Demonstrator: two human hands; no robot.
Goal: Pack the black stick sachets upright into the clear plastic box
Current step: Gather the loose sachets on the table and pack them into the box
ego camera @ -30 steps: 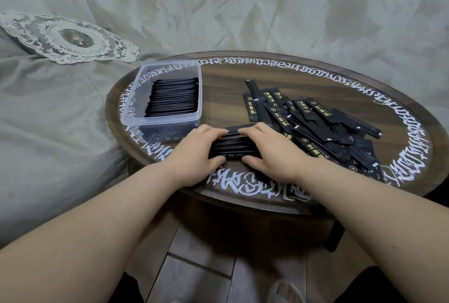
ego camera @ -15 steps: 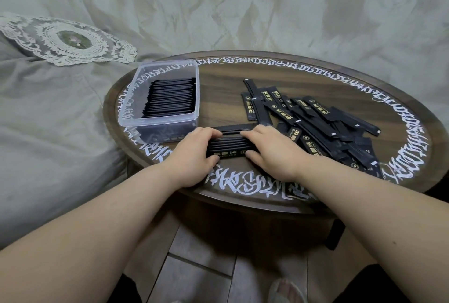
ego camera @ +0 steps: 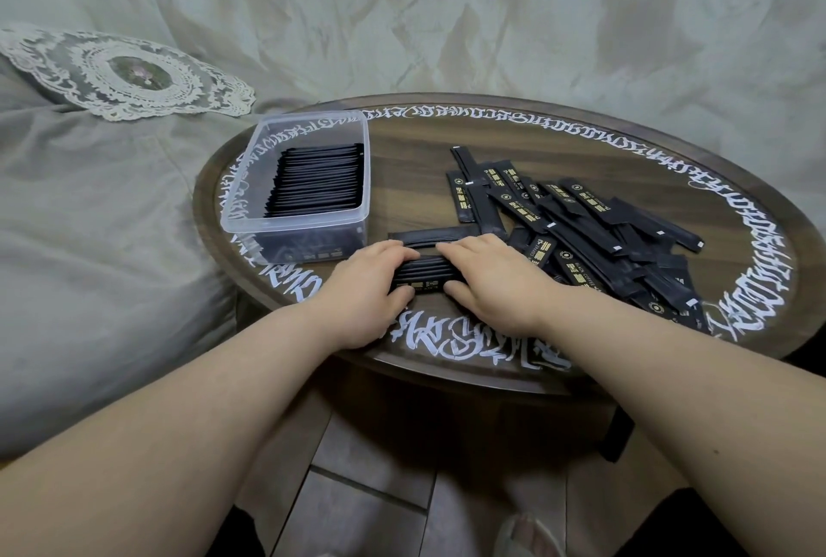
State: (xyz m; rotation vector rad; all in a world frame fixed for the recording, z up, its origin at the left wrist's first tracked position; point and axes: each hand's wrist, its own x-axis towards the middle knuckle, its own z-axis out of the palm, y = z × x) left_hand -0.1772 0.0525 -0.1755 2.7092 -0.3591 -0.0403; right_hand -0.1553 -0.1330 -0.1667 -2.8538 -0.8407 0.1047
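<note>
A: Nearest item: what do both hands hold?

B: A bundle of sachets (ego camera: 422, 275), flat on the table (ego camera: 402, 181) near its front edge. Left hand (ego camera: 364, 293) and right hand (ego camera: 489, 279) each curl fingers and thumb around one end.

A: Orientation?

B: Long axis runs left to right, between the palms.

A: Destination?

B: The clear box (ego camera: 250, 181), just beyond and left, nearer the left hand. Sachets in it stand on edge. Judgement: the bundle moves far-left without turning.

A: Remaining stock?

B: The loose pile (ego camera: 594, 225), far right.
</note>
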